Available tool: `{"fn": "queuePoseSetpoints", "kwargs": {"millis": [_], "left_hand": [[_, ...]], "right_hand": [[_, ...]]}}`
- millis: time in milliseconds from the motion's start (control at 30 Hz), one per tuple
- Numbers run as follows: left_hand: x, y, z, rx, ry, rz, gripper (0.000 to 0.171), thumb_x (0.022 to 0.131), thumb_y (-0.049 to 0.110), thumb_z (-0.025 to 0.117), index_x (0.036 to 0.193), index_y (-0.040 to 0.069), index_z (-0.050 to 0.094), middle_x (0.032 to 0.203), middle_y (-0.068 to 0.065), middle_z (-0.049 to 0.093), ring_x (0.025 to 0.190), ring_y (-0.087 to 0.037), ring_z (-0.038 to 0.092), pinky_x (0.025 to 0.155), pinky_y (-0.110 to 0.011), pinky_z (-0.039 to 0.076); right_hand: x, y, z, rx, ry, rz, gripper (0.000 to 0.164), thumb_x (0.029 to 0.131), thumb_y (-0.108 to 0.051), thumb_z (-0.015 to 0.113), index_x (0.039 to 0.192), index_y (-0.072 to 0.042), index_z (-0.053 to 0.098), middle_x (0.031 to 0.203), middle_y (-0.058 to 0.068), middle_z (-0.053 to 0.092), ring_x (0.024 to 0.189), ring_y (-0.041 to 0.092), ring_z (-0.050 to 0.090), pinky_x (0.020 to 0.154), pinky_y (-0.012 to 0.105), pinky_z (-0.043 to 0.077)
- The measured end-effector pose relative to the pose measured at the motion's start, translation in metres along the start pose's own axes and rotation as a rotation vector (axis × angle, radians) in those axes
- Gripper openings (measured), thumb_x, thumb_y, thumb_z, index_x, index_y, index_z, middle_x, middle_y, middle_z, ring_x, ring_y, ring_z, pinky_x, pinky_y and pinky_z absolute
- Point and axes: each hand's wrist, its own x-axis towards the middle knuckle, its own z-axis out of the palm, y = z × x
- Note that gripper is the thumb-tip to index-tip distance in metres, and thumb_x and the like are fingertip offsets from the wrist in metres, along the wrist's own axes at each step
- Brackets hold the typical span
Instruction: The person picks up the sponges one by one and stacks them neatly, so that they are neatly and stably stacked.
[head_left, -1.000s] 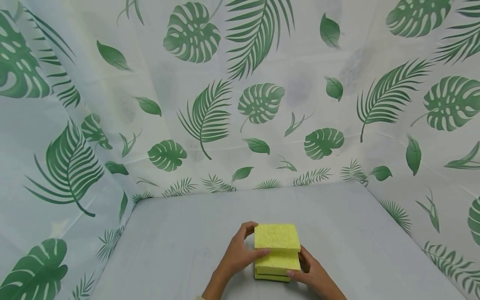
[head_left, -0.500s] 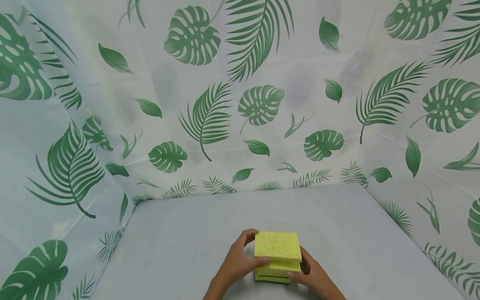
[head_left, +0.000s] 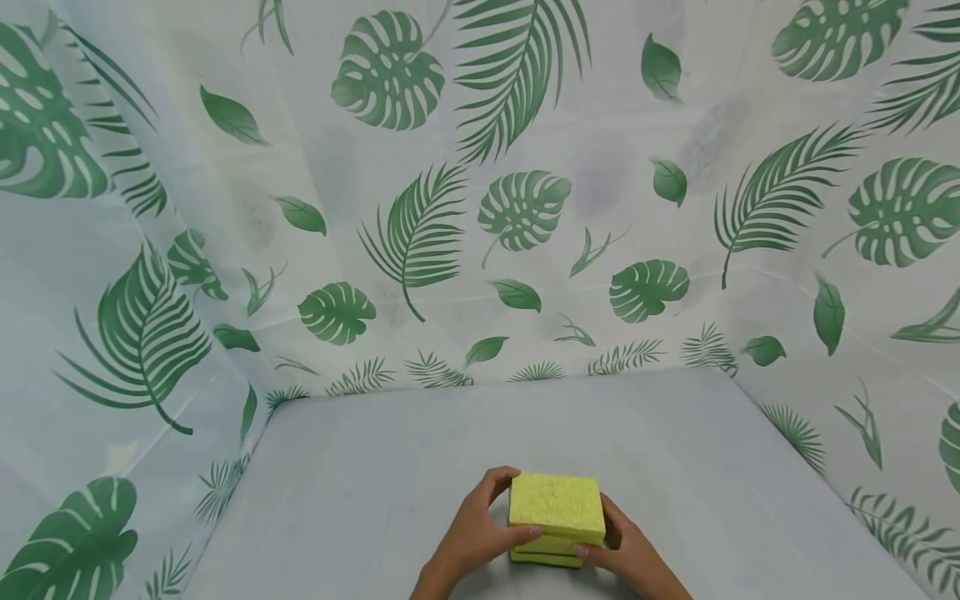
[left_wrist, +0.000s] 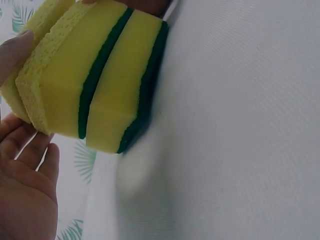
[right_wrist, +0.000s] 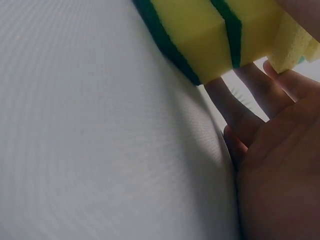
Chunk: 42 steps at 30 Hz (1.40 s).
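Note:
Yellow sponges with dark green scouring layers are stacked on the table. My left hand [head_left: 477,532] pinches the top sponge [head_left: 557,502], thumb across its front edge and fingers at its far left corner. Beneath it, the lower sponges [left_wrist: 117,82] lie flat with green layers facing down. At the stack's right side, my right hand [head_left: 628,553] grips the lower sponges, its thumb at the front and fingers behind. In the left wrist view the top sponge sits close over the rest, slightly out of line. The right fingers [right_wrist: 235,107] reach along the stack's side.
A pale grey-white cloth covers the table [head_left: 375,467]. Walls of white fabric [head_left: 442,333] printed with green leaves stand at the back and on both sides.
The top sponge has come down with my left hand, and the visible gap between it and the lower sponges has narrowed. My right hand has hardly moved.

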Motion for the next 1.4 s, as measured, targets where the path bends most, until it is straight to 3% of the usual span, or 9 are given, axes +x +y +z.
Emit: {"fn": "queuePoseSetpoints", "kwargs": {"millis": [267, 633, 867, 1200, 1400], "left_hand": [[-0.0024, -0.0001, 0.0033, 0.008, 0.009, -0.006, 0.082, 0.087, 0.049, 0.090, 0.150, 0.013, 0.053, 0.151, -0.002, 0.057, 0.146, -0.029, 0.051, 0.119, -0.052, 0.040], [-0.0047, -0.0027, 0.0064, -0.005, 0.013, -0.010, 0.083, 0.087, 0.046, 0.091, 0.151, 0.011, 0.051, 0.151, -0.002, 0.056, 0.145, -0.029, 0.051, 0.119, -0.053, 0.040], [-0.0058, -0.0037, 0.0064, -0.001, 0.016, -0.004, 0.082, 0.087, 0.047, 0.091, 0.150, 0.014, 0.052, 0.151, -0.001, 0.056, 0.145, -0.028, 0.051, 0.119, -0.053, 0.041], [-0.0071, -0.0038, 0.0040, -0.010, 0.004, 0.017, 0.083, 0.087, 0.047, 0.090, 0.150, 0.010, 0.050, 0.150, -0.002, 0.056, 0.146, -0.027, 0.050, 0.120, -0.051, 0.040], [-0.0079, -0.0045, 0.0041, 0.013, 0.001, 0.022, 0.084, 0.088, 0.047, 0.090, 0.151, 0.010, 0.050, 0.150, -0.001, 0.056, 0.146, -0.028, 0.050, 0.119, -0.053, 0.040]], "right_hand": [[0.0005, -0.0005, 0.0003, -0.027, 0.021, 0.016, 0.094, 0.092, -0.022, 0.085, 0.166, -0.001, 0.032, 0.162, 0.024, 0.043, 0.141, 0.036, 0.050, 0.107, 0.047, 0.047], [0.0009, 0.0005, -0.0002, -0.008, 0.006, 0.013, 0.094, 0.093, -0.021, 0.084, 0.167, -0.001, 0.029, 0.164, 0.026, 0.040, 0.142, 0.038, 0.049, 0.104, 0.043, 0.049], [0.0005, 0.0004, -0.0002, -0.006, 0.000, 0.008, 0.094, 0.093, -0.021, 0.084, 0.167, -0.002, 0.029, 0.165, 0.026, 0.039, 0.144, 0.041, 0.046, 0.105, 0.047, 0.048], [0.0009, -0.0007, -0.0021, 0.036, -0.052, -0.012, 0.094, 0.097, -0.019, 0.081, 0.168, 0.001, 0.023, 0.166, 0.029, 0.035, 0.140, 0.035, 0.050, 0.095, 0.028, 0.052], [0.0012, -0.0006, -0.0018, 0.045, -0.056, 0.000, 0.095, 0.097, -0.020, 0.081, 0.168, 0.001, 0.023, 0.167, 0.029, 0.033, 0.142, 0.038, 0.048, 0.097, 0.029, 0.052]]}}
